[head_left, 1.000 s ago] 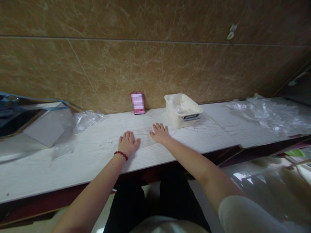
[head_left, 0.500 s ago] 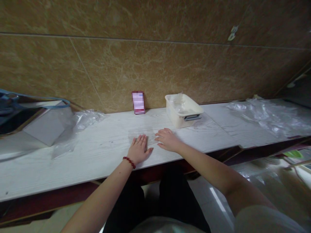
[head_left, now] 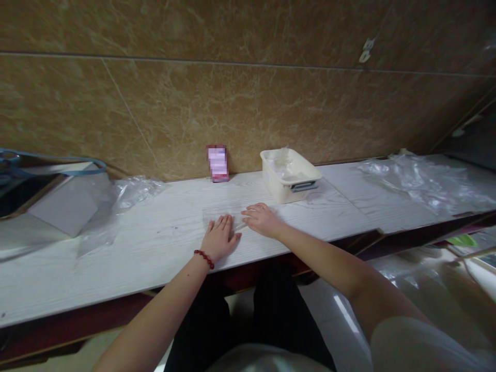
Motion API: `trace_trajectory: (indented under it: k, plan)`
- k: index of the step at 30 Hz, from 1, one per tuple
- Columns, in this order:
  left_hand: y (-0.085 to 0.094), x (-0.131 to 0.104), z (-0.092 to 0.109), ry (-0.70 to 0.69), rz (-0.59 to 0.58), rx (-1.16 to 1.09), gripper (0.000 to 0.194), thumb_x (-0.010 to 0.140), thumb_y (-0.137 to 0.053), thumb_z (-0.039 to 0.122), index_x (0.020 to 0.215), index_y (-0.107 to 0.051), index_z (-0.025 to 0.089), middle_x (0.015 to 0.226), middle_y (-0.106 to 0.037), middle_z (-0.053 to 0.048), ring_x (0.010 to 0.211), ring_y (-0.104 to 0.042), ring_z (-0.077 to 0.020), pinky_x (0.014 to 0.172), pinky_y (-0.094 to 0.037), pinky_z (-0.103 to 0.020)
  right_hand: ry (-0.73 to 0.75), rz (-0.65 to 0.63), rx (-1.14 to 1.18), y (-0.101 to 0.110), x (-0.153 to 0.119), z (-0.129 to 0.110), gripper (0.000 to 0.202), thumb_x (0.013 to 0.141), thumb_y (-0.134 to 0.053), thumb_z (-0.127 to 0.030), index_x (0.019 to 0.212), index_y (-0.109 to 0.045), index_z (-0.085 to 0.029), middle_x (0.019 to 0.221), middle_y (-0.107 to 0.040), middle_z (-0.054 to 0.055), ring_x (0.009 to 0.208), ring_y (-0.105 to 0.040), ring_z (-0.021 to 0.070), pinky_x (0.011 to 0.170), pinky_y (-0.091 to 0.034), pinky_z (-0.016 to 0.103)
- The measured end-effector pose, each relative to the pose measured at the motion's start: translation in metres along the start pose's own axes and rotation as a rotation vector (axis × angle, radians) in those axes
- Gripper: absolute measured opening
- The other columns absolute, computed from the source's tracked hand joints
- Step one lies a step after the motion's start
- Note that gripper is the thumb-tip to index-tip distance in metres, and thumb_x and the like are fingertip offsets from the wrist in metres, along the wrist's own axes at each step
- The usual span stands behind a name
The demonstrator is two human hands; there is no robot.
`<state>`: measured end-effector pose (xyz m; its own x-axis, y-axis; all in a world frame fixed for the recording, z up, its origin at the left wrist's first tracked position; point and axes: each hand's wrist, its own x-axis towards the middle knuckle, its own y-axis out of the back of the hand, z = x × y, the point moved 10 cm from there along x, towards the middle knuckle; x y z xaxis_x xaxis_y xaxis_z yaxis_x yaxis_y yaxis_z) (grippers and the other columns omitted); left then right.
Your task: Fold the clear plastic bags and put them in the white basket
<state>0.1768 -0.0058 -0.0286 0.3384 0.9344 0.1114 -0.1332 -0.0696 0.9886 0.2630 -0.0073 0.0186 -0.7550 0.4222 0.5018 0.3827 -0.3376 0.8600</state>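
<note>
A clear plastic bag lies flat on the white wood-grain tabletop, near its front edge. My left hand, with a red bead bracelet at the wrist, rests palm down on the bag's left part, fingers stretched out. On the bag's right side lies my right hand, fingers extended and slightly bent, covering that end. Just behind my right hand stands a cream plastic bin with a grey latch handle and clear plastic inside.
A phone leans upright against the brown marbled wall. Clear plastic bags lie heaped at right, and another crumpled plastic heap at left beside a white box. A blue strap hangs over that box.
My right hand has slid slightly left across the bag, closer to my left hand. The left hand stays pressed on the bag. The whole view has shifted a little.
</note>
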Motion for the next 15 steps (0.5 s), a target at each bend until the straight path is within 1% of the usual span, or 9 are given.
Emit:
trace_trajectory:
  k: [3, 6, 8, 9, 11, 13, 15]
  plan:
    - [0.005, 0.005, 0.001, 0.022, 0.017, -0.005, 0.054, 0.081, -0.030, 0.033, 0.127, -0.030, 0.004, 0.132, -0.032, -0.016, 0.123, -0.027, -0.0254, 0.099, -0.016, -0.045, -0.036, 0.040, 0.042, 0.005, 0.004, 0.004, 0.018, 0.080, -0.046, -0.020, 0.090, -0.060, -0.023, 0.110, -0.056, 0.001, 0.107, -0.042, 0.0205, 0.088, -0.028, 0.040]
    - [0.011, 0.012, 0.001, 0.018, -0.017, -0.062, 0.047, 0.079, -0.031, 0.016, 0.123, -0.037, 0.004, 0.129, -0.037, -0.017, 0.120, -0.031, -0.0247, 0.098, -0.018, -0.045, -0.112, 0.069, 0.128, 0.011, 0.008, 0.011, 0.018, 0.079, -0.047, -0.021, 0.091, -0.060, -0.024, 0.109, -0.057, 0.001, 0.108, -0.041, 0.0197, 0.090, -0.028, 0.040]
    - [0.019, 0.016, 0.000, 0.013, -0.056, -0.198, 0.044, 0.079, -0.030, 0.015, 0.121, -0.041, 0.005, 0.125, -0.042, -0.017, 0.116, -0.038, -0.0241, 0.097, -0.023, -0.042, -0.218, 0.118, 0.219, 0.017, 0.007, 0.020, 0.024, 0.076, -0.051, -0.026, 0.099, -0.057, -0.023, 0.113, -0.053, 0.003, 0.111, -0.037, 0.0200, 0.093, -0.027, 0.039]
    - [0.024, 0.017, -0.001, 0.014, -0.081, -0.307, 0.043, 0.080, -0.030, 0.018, 0.119, -0.043, 0.006, 0.122, -0.046, -0.016, 0.113, -0.042, -0.0238, 0.095, -0.026, -0.039, -0.285, 0.151, 0.276, 0.020, 0.004, 0.027, 0.033, 0.073, -0.054, -0.029, 0.106, -0.054, -0.022, 0.116, -0.050, 0.005, 0.114, -0.035, 0.0203, 0.095, -0.026, 0.039]
    - [0.038, 0.017, -0.004, 0.035, -0.130, -0.589, 0.041, 0.082, -0.033, 0.029, 0.114, -0.050, 0.010, 0.116, -0.053, -0.012, 0.107, -0.047, -0.0232, 0.093, -0.031, -0.034, -0.446, 0.213, 0.421, 0.023, -0.005, 0.042, 0.058, 0.066, -0.061, -0.036, 0.118, -0.043, -0.020, 0.123, -0.042, 0.009, 0.117, -0.031, 0.0208, 0.098, -0.024, 0.039]
    - [0.055, 0.013, -0.008, 0.100, -0.157, -0.914, 0.040, 0.079, -0.040, 0.038, 0.105, -0.057, 0.013, 0.112, -0.056, -0.010, 0.107, -0.047, -0.0235, 0.093, -0.031, -0.034, -0.641, 0.250, 0.623, 0.017, -0.019, 0.056, 0.077, 0.060, -0.066, -0.040, 0.126, -0.031, -0.020, 0.130, -0.033, 0.011, 0.120, -0.028, 0.0213, 0.098, -0.024, 0.040]
    - [0.070, 0.008, -0.006, 0.134, -0.210, -1.267, 0.038, 0.077, -0.046, 0.037, 0.104, -0.057, 0.013, 0.115, -0.055, -0.010, 0.109, -0.045, -0.0236, 0.093, -0.031, -0.036, -0.806, 0.235, 0.893, 0.003, -0.030, 0.061, 0.083, 0.057, -0.067, -0.042, 0.127, -0.028, -0.021, 0.133, -0.028, 0.012, 0.121, -0.027, 0.0217, 0.096, -0.027, 0.040]
